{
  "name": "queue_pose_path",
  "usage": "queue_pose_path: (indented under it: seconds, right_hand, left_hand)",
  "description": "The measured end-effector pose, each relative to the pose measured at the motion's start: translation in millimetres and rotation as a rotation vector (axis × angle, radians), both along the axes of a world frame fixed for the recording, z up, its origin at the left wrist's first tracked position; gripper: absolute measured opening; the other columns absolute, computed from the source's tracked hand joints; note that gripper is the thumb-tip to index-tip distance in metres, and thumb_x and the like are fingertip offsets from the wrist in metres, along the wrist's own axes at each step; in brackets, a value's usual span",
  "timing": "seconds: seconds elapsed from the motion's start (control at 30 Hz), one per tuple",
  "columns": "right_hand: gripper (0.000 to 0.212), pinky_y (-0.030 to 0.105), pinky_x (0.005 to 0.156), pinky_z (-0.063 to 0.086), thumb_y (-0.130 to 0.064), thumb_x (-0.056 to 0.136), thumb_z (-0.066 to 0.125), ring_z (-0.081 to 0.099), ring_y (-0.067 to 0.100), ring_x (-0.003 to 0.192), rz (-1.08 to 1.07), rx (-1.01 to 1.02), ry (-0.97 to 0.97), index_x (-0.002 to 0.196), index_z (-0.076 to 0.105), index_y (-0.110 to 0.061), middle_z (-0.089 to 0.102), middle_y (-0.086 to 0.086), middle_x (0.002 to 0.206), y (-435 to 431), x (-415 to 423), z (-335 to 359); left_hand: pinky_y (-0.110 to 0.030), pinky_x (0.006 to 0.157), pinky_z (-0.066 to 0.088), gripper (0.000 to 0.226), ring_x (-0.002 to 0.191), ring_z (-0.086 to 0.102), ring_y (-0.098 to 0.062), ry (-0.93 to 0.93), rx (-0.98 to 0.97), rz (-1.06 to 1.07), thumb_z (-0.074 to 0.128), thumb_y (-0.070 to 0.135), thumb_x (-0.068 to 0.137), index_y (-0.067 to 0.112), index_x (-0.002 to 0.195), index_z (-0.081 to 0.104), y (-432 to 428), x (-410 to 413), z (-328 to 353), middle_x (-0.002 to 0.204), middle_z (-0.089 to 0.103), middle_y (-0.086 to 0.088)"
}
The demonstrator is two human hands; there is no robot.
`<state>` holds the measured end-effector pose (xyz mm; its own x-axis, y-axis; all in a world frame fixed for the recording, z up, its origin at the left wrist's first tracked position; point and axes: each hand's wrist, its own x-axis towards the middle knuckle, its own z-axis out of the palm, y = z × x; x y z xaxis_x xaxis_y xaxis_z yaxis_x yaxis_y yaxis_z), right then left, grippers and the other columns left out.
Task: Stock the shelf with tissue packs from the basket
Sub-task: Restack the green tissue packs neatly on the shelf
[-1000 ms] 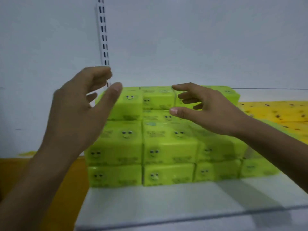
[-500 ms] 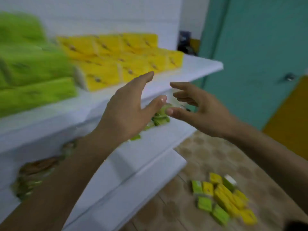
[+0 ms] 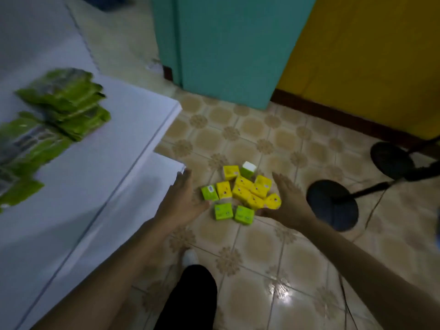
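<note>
shelf (image 3: 114,163): green packets (image 3: 64,103) | floor (image 3: 262,248): tissue packs (image 3: 240,194) between left hand (image 3: 183,201), right hand (image 3: 288,202)

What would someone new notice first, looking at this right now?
The bright cluster of small yellow and green tissue packs lying loose on the beige tiled floor, mid-frame. The open left hand and open right hand flank it. Blurred green packets sit on the white shelf at left.

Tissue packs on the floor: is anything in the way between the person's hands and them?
Nothing visible. The left hand and right hand are open on either side of the tissue packs, with only bare floor tiles showing around them. The black round stand base sits beyond the right hand, off the path.
</note>
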<state>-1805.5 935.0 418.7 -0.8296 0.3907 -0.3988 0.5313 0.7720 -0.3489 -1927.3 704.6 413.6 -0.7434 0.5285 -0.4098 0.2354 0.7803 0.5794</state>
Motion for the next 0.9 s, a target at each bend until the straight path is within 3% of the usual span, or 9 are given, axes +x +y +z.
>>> queue_pose_path:
  seconds: [0.1,0.2,0.33,0.4,0.53,0.63,0.73,0.83,0.9]
  right_hand:
    - [0.114,0.040,0.118,0.004,-0.063,0.075,0.063,-0.004,0.022,0.148,-0.028,0.132,-0.130,0.151,-0.005,-0.013,-0.004,0.008,0.160,18.3,-9.9,-78.4]
    - [0.111,0.039,0.118,-0.003,-0.063,0.080,0.057,-0.010,0.023,0.147,-0.040,0.107,-0.233,0.151,-0.008,-0.009,-0.010,0.008,0.160,16.8,-14.9,-148.5]
    - [0.108,0.036,0.116,-0.011,-0.057,0.085,0.056,-0.018,0.022,0.146,-0.028,0.000,-0.314,0.148,-0.015,-0.007,-0.020,0.007,0.157,30.1,-16.8,-253.4]
    - [0.105,0.037,0.116,-0.013,-0.054,0.087,0.055,-0.020,0.022,0.145,-0.019,-0.013,-0.336,0.147,-0.018,-0.008,-0.028,0.003,0.150,47.4,-17.7,-315.8]
    - [0.106,0.043,0.117,-0.009,-0.047,0.086,0.059,-0.019,0.024,0.145,0.086,-0.019,-0.398,0.148,-0.018,-0.008,-0.023,0.007,0.155,86.4,-30.4,-445.9]
    - [0.115,0.044,0.117,-0.004,-0.051,0.080,0.067,-0.015,0.025,0.146,0.115,-0.026,-0.405,0.149,-0.016,-0.011,-0.017,0.010,0.158,119.4,-44.6,-547.2]
    - [0.115,0.044,0.118,0.002,-0.051,0.076,0.070,-0.007,0.026,0.147,0.168,0.022,-0.346,0.151,-0.009,-0.013,-0.008,0.011,0.160,150.0,-50.5,-637.1]
    - [0.108,0.044,0.117,0.004,-0.047,0.077,0.070,0.001,0.029,0.147,0.370,0.058,-0.239,0.152,0.000,-0.015,0.000,0.012,0.160,167.7,-59.9,-711.5]
    - [0.105,0.047,0.117,0.003,-0.041,0.074,0.072,0.004,0.033,0.147,0.511,0.140,-0.136,0.152,0.007,-0.014,0.005,0.016,0.159,173.3,-64.1,-751.8]
  left_hand:
    - [-0.033,0.112,0.020,0.088,0.146,0.009,-0.026,-0.015,-0.219,-0.117,0.056,0.039,0.090,0.005,0.150,0.001,36.6,-13.0,-79.6,0.158,0.007,-0.013]
    - [-0.034,0.114,0.018,0.084,0.146,0.007,-0.024,-0.148,-0.331,-0.247,0.053,0.038,0.092,0.005,0.150,0.002,69.8,-7.8,-151.2,0.159,0.005,-0.012]
    - [-0.030,0.113,0.015,0.082,0.147,0.006,-0.022,-0.278,-0.374,-0.394,0.047,0.040,0.095,0.007,0.150,-0.004,116.6,5.8,-242.2,0.159,0.000,-0.009]
    - [-0.034,0.113,0.018,0.081,0.146,0.009,-0.023,-0.237,-0.419,-0.450,0.045,0.041,0.096,0.010,0.150,-0.005,138.5,8.5,-292.9,0.159,-0.001,-0.007]
    - [-0.034,0.115,0.015,0.079,0.147,0.006,-0.023,-0.261,-0.417,-0.479,0.046,0.032,0.095,0.007,0.150,-0.005,182.0,12.5,-419.7,0.159,0.000,-0.008]
    - [-0.030,0.110,0.023,0.073,0.143,0.023,-0.024,-0.559,-0.285,-0.004,0.053,0.031,0.094,0.007,0.149,0.013,229.5,11.4,-530.7,0.156,0.019,-0.011]
    - [-0.036,0.103,0.038,0.053,0.129,0.044,-0.029,-0.837,-0.156,0.500,0.054,0.029,0.094,0.006,0.140,0.039,271.1,13.8,-634.2,0.143,0.044,-0.015]
    - [-0.033,0.091,0.039,0.032,0.112,0.051,-0.022,-1.015,0.058,0.784,0.051,0.025,0.095,0.012,0.124,0.054,291.2,26.7,-709.9,0.123,0.055,-0.010]
    - [-0.033,0.092,0.038,0.022,0.108,0.051,-0.017,-1.021,0.136,0.859,0.052,0.027,0.094,0.020,0.113,0.059,296.1,36.7,-743.6,0.116,0.057,-0.002]
